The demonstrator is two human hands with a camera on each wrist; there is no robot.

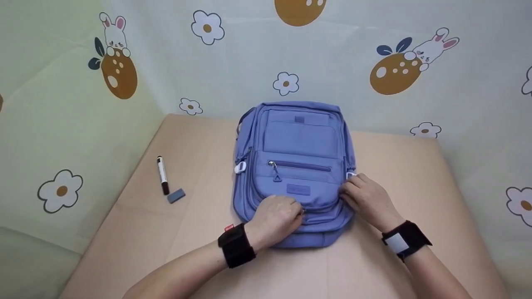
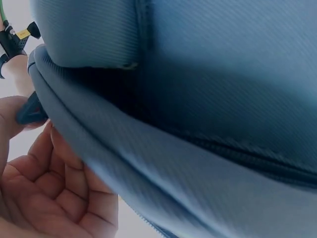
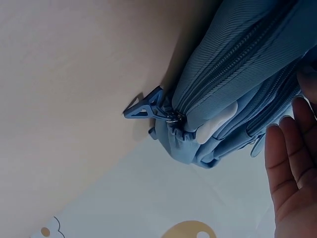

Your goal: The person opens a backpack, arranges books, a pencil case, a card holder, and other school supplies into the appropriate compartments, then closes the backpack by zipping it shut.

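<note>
Here a tan table (image 1: 137, 232) sits between walls patterned with flowers and rabbits. The blue backpack (image 1: 297, 145) lies flat mid-table. At its near edge, the left hand (image 1: 276, 220) pinches a zipper pull (image 2: 30, 111); the right hand (image 1: 368, 199) rests relaxed against its right side.

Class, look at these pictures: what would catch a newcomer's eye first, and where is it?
A blue fabric backpack lies flat in the middle of the beige table, with the left hand pinching a zipper pull at its near edge and the right hand on its right side. A black-capped marker and grey eraser lie to the left.
</note>
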